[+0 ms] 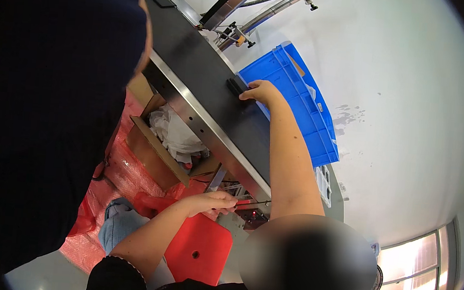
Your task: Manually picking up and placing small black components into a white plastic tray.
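Note:
Neither of my hands can be made out. Across the grey-black work surface (195,59), another person's hand (261,92) reaches to a small black part (237,87) and touches it with the fingers. The same person's other hand (213,201) is closed on a thin tool with a red handle (244,202), held just off the metal edge of the surface. A large dark clothed shape (40,128) covers the left side, with a strip of skin along its edge; whose it is, I cannot tell.
A blue plastic crate (291,103) stands along the far side of the surface. Below are an open cardboard box (157,152) with white plastic bags (177,135), a red stool (201,247) and red bubble wrap (82,248). A metal arm (236,2) rises at the top.

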